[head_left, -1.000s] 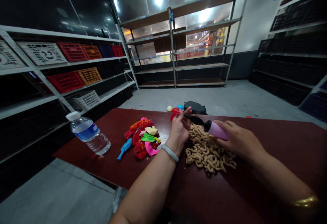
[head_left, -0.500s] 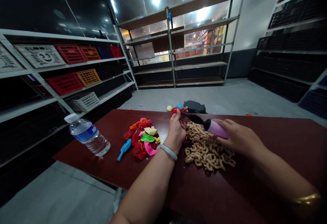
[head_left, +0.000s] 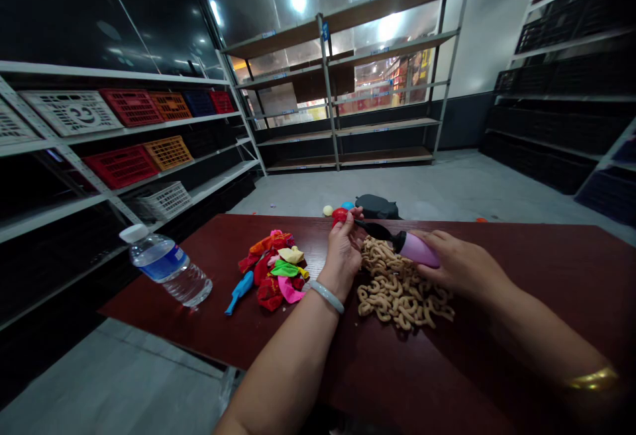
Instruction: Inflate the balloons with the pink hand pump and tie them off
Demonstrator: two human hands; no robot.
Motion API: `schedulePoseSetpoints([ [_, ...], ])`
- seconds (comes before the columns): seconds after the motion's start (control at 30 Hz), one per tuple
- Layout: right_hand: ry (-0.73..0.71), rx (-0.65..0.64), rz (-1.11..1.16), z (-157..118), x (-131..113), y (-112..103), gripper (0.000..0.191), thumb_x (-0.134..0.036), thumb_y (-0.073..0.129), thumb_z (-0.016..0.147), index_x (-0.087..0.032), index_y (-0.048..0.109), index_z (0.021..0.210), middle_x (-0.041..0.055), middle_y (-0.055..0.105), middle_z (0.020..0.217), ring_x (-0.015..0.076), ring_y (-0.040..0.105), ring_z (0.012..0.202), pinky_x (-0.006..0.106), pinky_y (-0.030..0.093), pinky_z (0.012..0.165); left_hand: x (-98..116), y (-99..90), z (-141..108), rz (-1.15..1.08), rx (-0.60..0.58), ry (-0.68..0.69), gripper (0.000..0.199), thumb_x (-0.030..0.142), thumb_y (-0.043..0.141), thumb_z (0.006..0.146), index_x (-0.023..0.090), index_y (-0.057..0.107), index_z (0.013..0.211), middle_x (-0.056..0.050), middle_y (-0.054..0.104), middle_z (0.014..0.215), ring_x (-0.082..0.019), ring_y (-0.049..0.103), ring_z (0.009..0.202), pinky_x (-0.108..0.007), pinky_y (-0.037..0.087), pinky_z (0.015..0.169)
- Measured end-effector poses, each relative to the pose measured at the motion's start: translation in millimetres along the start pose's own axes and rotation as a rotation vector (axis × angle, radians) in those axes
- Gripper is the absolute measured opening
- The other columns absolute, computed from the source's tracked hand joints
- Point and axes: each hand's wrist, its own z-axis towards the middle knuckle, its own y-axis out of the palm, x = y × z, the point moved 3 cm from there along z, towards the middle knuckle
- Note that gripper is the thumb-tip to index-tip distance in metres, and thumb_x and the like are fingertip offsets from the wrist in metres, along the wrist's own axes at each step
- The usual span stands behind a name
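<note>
My left hand (head_left: pixel 344 246), a pale bangle at its wrist, pinches a small red balloon (head_left: pixel 338 216) above the table's far side. The balloon sits at the tip of a black nozzle; its mouth is hidden by my fingers. My right hand (head_left: pixel 450 259) is wrapped round the pink body of a balloon pump (head_left: pixel 419 249), whose nozzle points left to the balloon. Under the pump lies a heap of tan curled snack pieces (head_left: pixel 400 299). Left of my left forearm is a pile of limp, many-coloured balloons (head_left: pixel 275 269), with a blue balloon (head_left: pixel 241 291) at its edge.
A water bottle (head_left: pixel 169 266) with a white cap stands at the left of the dark red table (head_left: pixel 527 276). Beyond the far edge, a dark grey object (head_left: pixel 376 206) and two small balls or balloons lie on the floor. Shelves with coloured crates (head_left: pixel 132 107) line the left.
Both hands keep their hold on the balloon and the pump. The whole view has shifted slightly; nothing else has visibly moved.
</note>
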Motion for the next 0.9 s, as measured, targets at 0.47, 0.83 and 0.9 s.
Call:
schedulePoseSetpoints([
  [0.47,0.040,-0.007,-0.038,0,-5,-4,0.055,-0.046,0.053,0.086,-0.027,0.055,0.138,0.0077,0.065,0.128,0.0295,0.070,0.094,0.041,0.054,0.067,-9,2.2,-7,0.230,0.038,-0.009,0.025,0.033,0.078,0.077,0.014,0.071,0.092,-0.009,0.076,0.098,-0.012,0.067,0.074,-0.020,0.045,0.059],
  [0.83,0.015,0.036,-0.078,-2,-5,-8,0.057,-0.046,0.055,0.087,-0.025,0.053,0.140,0.0063,0.067,0.126,0.0272,0.069,0.097,0.037,0.052,0.066,-1,10.5,-14,0.367,-0.012,0.004,0.028,0.038,0.076,0.076,0.014,0.075,0.090,-0.010,0.077,0.095,-0.019,0.071,0.089,-0.023,0.046,0.071],
  [0.9,0.024,0.096,-0.183,-4,-8,-11,0.059,-0.043,0.054,0.088,-0.024,0.050,0.143,0.0079,0.066,0.125,0.0273,0.069,0.096,0.035,0.050,0.061,-3,10.4,-15,0.358,-0.009,-0.019,0.029,0.038,0.076,0.075,0.016,0.075,0.093,-0.009,0.077,0.097,-0.018,0.070,0.089,-0.023,0.045,0.069],
])
